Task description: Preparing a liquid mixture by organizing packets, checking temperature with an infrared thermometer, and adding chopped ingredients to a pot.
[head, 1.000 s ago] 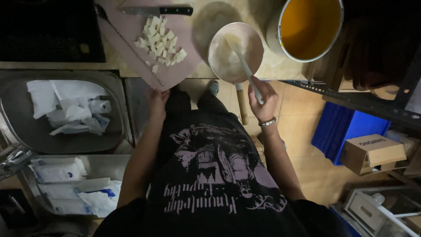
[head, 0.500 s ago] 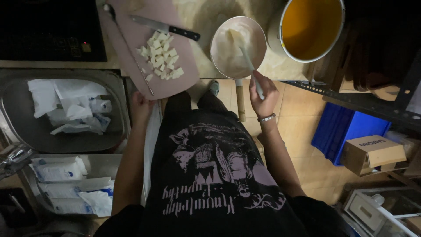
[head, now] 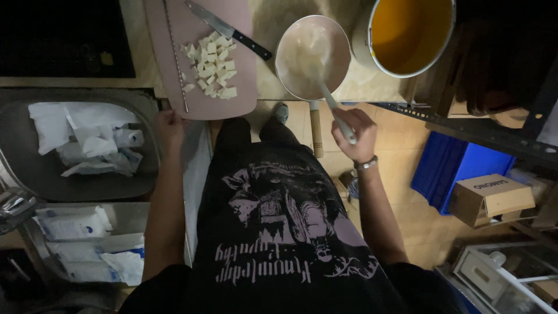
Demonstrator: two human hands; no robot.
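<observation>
Gripping spoon (head: 332,104) in saucepan (head: 312,57) — right hand (head: 353,129); left hand (head: 170,126) pinches cutting board (head: 197,99) edge.

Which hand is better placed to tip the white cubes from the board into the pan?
Probably the left hand: it already holds the near edge of the pink cutting board bearing the white cubes. The right hand grips the spoon in the saucepan.

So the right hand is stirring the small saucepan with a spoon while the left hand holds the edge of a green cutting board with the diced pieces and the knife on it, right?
Not quite: the cutting board is pink, not green, as the head view shows. The rest holds: the right hand holds the spoon in the small saucepan, the left hand grips the board's edge, and the diced pieces and knife lie on it.
</observation>
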